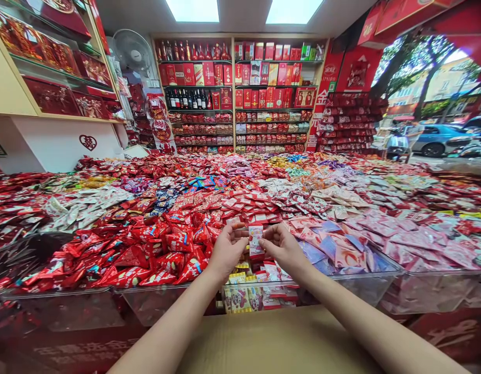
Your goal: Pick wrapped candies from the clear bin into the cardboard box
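A small pink-and-white candy packet [256, 240] with a cartoon print and a red lower edge stands upright between my two hands. My left hand [227, 250] grips its left edge, thumb inward and fingers curled behind. From the other side, my right hand [286, 250] pinches it, with the thumb against its front. Just below is a clear bin [264, 284] with yellow, white and red packets [240, 298] inside. Red shiny candy bags [182, 241] are heaped to the left of my left hand. Pink and lilac packets [334, 248] lie to the right of my right hand.
A brown cardboard surface [259, 340] is under my forearms. Clear bins with raised front rims [155, 288] run across the front. Many wrapped sweets [248, 202] spread behind them. Shelves of bottles and red boxes [232, 78] line the back, with a fan [133, 52] at left.
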{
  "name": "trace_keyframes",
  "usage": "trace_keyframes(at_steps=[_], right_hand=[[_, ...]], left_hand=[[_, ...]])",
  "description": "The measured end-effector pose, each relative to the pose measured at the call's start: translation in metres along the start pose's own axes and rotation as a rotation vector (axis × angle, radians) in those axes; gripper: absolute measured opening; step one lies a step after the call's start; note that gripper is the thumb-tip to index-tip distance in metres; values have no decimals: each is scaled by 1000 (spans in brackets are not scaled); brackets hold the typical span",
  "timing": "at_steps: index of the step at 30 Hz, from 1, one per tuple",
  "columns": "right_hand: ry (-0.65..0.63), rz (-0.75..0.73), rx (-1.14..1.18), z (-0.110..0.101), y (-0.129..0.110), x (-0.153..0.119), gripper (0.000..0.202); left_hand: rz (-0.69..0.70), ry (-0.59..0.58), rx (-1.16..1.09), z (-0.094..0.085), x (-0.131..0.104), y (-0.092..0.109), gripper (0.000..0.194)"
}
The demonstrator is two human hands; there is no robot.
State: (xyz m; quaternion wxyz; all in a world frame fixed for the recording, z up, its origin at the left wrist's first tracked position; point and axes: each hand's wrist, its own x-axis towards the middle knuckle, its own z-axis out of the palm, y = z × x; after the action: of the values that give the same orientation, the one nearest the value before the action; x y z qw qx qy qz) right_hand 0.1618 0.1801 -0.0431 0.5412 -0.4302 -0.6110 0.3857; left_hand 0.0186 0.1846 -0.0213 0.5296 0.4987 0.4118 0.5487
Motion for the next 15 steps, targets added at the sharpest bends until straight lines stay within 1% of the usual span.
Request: trace_keyframes(at_steps=[4, 8, 10, 13, 15], right_hand=[[69, -16, -33, -2, -2, 1, 22], [42, -33, -62, 0, -3, 1, 18], [23, -59, -90, 1, -3, 1, 18], [11, -109, -211, -3, -8, 4, 15], [20, -133, -366, -10, -17, 7, 11]], left_hand=[[-2, 11, 57, 1, 0, 0, 31], [33, -11, 117, 1, -1, 0, 31], [56, -25, 144, 1, -1, -1, 28], [94, -43, 199, -1, 1, -3, 22], [119, -48, 250, -2, 2, -6, 21]])
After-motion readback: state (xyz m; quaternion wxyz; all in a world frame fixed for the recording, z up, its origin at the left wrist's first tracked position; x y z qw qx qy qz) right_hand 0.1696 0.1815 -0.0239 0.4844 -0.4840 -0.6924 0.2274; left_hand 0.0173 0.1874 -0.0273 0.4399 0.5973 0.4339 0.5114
